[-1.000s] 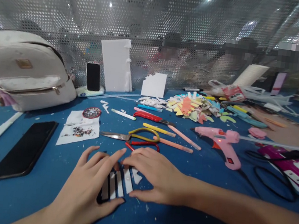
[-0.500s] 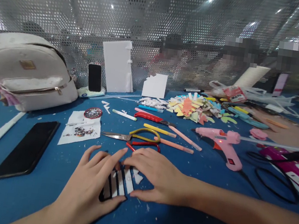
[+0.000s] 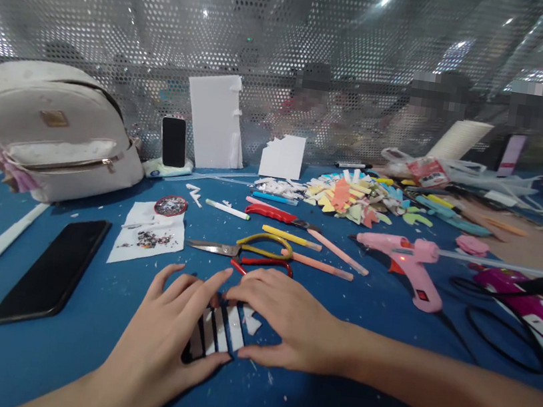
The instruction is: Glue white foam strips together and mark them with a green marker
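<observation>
On the blue table lies a small black piece with white strips [image 3: 209,333] across it, partly hidden under my hands. My left hand [image 3: 166,323] arches over its left side, thumb along the near edge and fingertips at the far edge. My right hand [image 3: 290,321] curls at its right end, fingertips by the far end and thumb by the near end of the rightmost white strip [image 3: 235,329]. Beside that strip, a crumpled white scrap [image 3: 251,322] lies under my right hand's arch. Just beyond my fingers are scissors [image 3: 217,248] with yellow and red handles.
A pink glue gun [image 3: 417,268] with its cord lies to the right. Markers [image 3: 291,237], red-handled pliers [image 3: 270,213] and a heap of paper scraps [image 3: 353,195] spread behind the scissors. A black phone [image 3: 49,273], a white knife [image 3: 7,237] and a backpack [image 3: 59,133] are at left.
Both hands keep nearly the same pose on the striped piece. The whole view has shifted very slightly; nothing was picked up or let go.
</observation>
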{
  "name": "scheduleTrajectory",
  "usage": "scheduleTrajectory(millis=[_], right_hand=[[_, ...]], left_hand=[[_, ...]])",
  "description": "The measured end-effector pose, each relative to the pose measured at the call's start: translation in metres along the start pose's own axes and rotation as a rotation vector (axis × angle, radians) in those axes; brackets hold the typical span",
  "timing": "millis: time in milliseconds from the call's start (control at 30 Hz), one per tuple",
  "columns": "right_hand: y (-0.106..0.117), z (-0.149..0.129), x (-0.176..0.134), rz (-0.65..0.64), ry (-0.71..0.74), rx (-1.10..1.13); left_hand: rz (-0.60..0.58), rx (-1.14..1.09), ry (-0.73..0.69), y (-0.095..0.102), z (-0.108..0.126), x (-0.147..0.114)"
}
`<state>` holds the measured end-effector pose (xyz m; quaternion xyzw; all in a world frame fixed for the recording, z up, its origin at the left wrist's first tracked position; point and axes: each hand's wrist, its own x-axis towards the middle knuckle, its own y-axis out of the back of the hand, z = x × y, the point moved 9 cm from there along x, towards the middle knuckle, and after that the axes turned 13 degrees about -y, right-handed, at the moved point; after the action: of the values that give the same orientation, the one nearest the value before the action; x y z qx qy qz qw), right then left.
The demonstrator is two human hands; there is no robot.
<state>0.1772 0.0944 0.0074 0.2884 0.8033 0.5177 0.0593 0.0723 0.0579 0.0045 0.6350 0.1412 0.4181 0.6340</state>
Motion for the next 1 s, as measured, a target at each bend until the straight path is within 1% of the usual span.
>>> scheduleTrajectory(millis=[200, 433, 633, 733, 1000], right_hand=[[0.014, 0.0, -0.001, 0.092, -0.019, 0.105], [0.011, -0.004, -0.003, 0.045, 0.026, 0.078], [0.008, -0.003, -0.002, 0.005, 0.017, 0.043], [0.007, -0.004, -0.002, -0.002, 0.018, 0.034], [0.005, -0.005, 0.0, -0.025, 0.012, 0.036]], left_hand=[[0.001, 0.028, -0.011, 0.003, -0.001, -0.004], [-0.014, -0.008, -0.003, 0.002, 0.0, -0.003], [-0.013, -0.031, -0.002, 0.0, 0.0, -0.004], [-0.027, -0.041, 0.001, -0.001, 0.0, -0.003], [-0.021, -0.062, 0.007, -0.003, -0.001, -0.001]])
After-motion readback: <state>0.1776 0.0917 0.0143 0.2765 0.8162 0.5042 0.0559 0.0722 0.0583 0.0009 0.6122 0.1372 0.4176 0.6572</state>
